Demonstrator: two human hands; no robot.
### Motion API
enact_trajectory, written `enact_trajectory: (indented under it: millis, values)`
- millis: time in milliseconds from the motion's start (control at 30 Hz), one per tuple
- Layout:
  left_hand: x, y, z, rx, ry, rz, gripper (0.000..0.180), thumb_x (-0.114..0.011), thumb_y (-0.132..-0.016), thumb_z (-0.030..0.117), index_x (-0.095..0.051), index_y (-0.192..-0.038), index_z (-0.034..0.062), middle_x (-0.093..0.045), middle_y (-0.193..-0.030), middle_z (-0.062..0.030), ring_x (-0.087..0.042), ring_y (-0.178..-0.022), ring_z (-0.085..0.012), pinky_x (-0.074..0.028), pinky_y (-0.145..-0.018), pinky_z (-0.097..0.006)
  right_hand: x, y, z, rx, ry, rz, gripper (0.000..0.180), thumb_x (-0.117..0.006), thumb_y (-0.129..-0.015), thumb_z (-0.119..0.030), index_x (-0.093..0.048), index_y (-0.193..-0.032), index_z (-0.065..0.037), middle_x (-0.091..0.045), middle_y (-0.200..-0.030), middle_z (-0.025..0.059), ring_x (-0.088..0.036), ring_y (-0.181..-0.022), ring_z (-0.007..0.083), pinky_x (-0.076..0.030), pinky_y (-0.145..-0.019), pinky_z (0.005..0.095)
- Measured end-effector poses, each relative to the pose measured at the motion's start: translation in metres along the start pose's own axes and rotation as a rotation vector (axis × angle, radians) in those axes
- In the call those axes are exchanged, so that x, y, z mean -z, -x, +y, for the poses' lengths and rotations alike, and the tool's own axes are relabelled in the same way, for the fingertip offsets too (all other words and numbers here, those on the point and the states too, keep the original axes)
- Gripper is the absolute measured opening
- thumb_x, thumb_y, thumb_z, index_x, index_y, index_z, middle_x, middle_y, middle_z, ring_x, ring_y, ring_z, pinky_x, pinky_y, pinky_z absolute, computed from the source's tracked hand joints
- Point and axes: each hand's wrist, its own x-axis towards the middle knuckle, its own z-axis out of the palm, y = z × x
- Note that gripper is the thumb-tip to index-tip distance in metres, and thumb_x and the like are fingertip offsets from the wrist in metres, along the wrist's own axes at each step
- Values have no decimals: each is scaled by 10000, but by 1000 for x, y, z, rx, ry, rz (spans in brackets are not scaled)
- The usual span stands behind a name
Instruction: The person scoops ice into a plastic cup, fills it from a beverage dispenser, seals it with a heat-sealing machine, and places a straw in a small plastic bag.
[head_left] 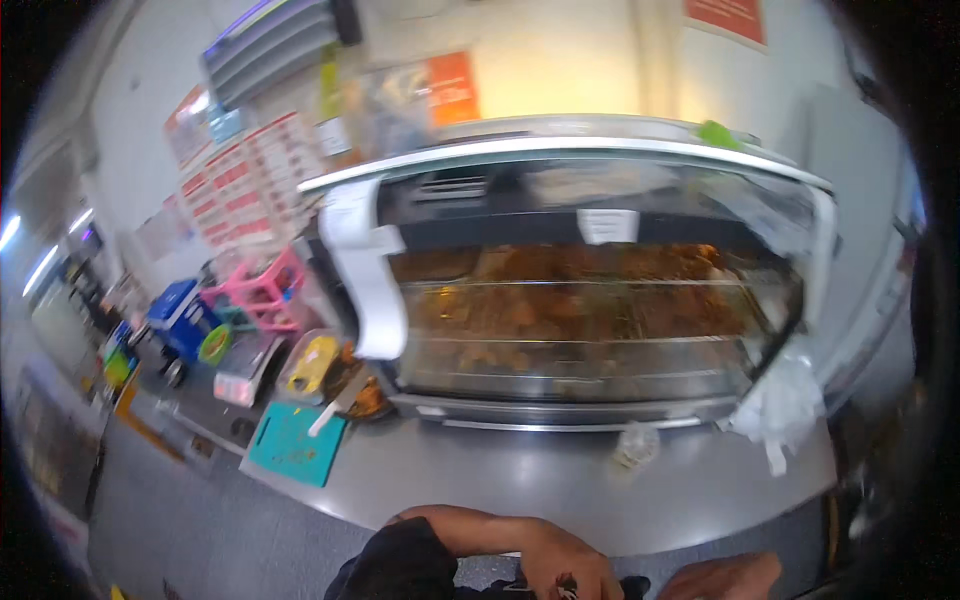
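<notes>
Head view: at the lower edge the left hand (560,565) curls its fingers (575,588) around a small dark object (632,586), too cropped to identify. The right hand (722,578) lies beside it, fingers cut off, grip unclear. Beyond the grey worktop (520,480) stands a glass-fronted food warmer (590,300).
</notes>
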Motion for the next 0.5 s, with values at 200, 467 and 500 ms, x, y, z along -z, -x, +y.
enact_trajectory:
  millis: [200, 467, 500]
  values:
    - [19, -91, -43, 23, 6, -237, 173, -591, -978, 153, -629, -904, 2, -603, -950, -167, -560, -829, -366, -461, -695, -464, -37, 56, -23, 164, -24, -72, 321, -608, -932, -223, -611, -1174, -13, -592, -945, 153, -583, -844, 339, -466, -712, 431]
    - [67, -330, -106, 122, -216, -607, 312, -556, -997, 316, -627, -1014, 12, -625, -1039, -172, -590, -920, -348, -456, -803, -516, -139, 248, -261, -371, 638, 276, 193, -627, -873, -260, -614, -897, -69, -593, -847, 97, -606, -749, 220, -442, -634, 415]
    - [69, -353, -116, 158, -265, -628, 317, -562, -992, 322, -628, -1020, 13, -626, -1042, -169, -591, -918, -347, -458, -800, -519, -151, 267, -283, -410, 613, 230, 228, -649, -842, -275, -626, -926, -64, -609, -866, 87, -604, -749, 229, -446, -635, 425]
